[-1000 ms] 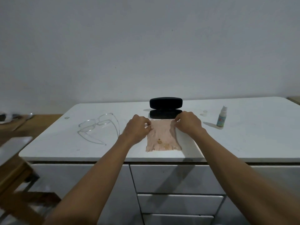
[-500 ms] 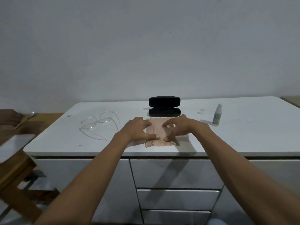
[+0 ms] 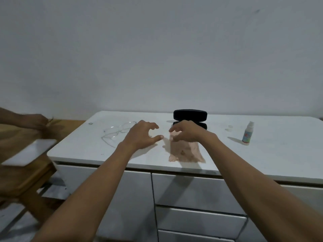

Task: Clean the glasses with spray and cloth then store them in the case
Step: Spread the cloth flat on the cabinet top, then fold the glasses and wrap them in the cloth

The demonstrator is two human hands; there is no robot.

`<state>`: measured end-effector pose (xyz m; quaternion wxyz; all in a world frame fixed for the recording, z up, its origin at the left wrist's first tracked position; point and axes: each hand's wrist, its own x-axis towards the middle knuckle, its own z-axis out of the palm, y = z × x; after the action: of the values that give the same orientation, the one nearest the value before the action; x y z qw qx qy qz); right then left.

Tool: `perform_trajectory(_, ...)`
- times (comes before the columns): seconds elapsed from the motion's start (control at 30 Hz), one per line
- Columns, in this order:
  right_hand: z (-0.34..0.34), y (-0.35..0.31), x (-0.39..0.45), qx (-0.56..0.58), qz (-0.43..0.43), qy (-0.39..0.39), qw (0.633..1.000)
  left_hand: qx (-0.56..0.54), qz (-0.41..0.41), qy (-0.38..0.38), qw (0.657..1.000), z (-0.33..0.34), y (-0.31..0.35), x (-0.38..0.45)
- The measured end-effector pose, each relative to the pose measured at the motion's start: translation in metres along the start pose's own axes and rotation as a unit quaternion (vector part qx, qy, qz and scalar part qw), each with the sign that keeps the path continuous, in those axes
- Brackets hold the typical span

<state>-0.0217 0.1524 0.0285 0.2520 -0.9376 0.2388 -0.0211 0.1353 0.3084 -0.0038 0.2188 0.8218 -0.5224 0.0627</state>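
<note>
The counter [image 3: 262, 154] looks smooth, glossy white. The cloth [image 3: 185, 151] is soft, crumpled peach fabric. The glasses case [image 3: 190, 114] is matt black; the glasses [image 3: 118, 131] clear-framed.

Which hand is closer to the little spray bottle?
The right hand. It hovers over the cloth, with the spray bottle off to its right. The left hand is farther away, beside the glasses.

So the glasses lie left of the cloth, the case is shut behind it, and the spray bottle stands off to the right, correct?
Not quite: the case is open, its lid raised, as the head view shows. The rest holds: the glasses lie left of the cloth, the case sits behind it, and the spray bottle stands to the right.
</note>
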Motion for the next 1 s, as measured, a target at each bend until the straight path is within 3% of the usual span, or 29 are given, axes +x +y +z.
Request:
perform_trajectory(0.17,0.023,-0.050,0.030,-0.003,-0.060,0.015,0.998,0.019,-0.045,0.053,0.997,-0.035,-0.046,-0.026)
perform_trajectory(0.4,0.061,-0.071,0.067,-0.041,-0.092,0.005,0.995,0.026,-0.089,0.068,0.993,-0.054,-0.088,-0.068)
perform_trajectory(0.67,0.084,-0.068,0.083,-0.019,-0.107,0.109,0.988,0.078,-0.076,0.061,0.992,-0.051,-0.114,-0.071)
perform_trajectory(0.83,0.081,-0.065,0.085,0.052,-0.124,0.191,0.972,0.081,-0.053,0.159,0.983,-0.046,-0.117,-0.065)
perform_trajectory(1.0,0.061,-0.063,0.075,0.101,-0.139,0.260,0.950,0.021,-0.092,0.240,0.966,-0.056,-0.101,-0.048)
